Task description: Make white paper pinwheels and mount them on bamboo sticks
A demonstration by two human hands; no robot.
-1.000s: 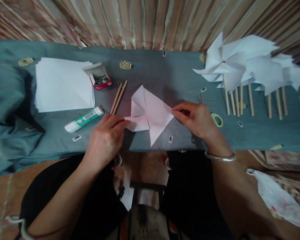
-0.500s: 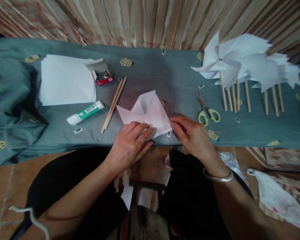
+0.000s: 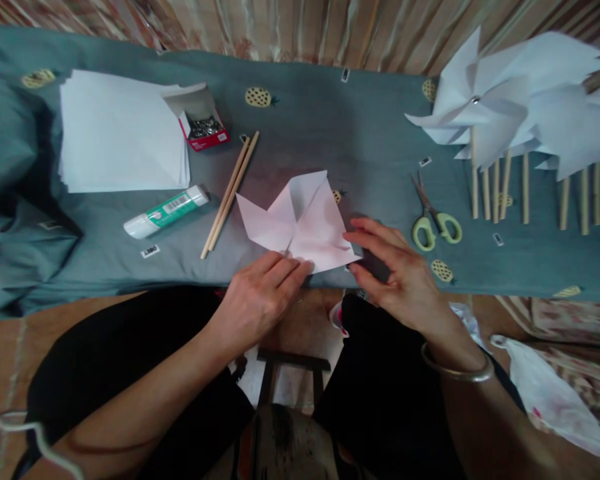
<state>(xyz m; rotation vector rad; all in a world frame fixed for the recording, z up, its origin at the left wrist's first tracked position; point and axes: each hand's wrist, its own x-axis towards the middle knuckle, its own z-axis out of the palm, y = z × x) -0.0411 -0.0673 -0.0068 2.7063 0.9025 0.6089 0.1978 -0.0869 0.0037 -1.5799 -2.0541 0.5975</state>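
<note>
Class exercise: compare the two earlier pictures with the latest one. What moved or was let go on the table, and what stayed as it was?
The folded paper was turned and drawn toward the table's near edge. The left hand shifted from its left tip to its near edge, fingers flat on it. The right hand let go of the right corner and now hovers open beside it, uncovering the scissors. The glue stick, sticks and paper stack stayed put.
</note>
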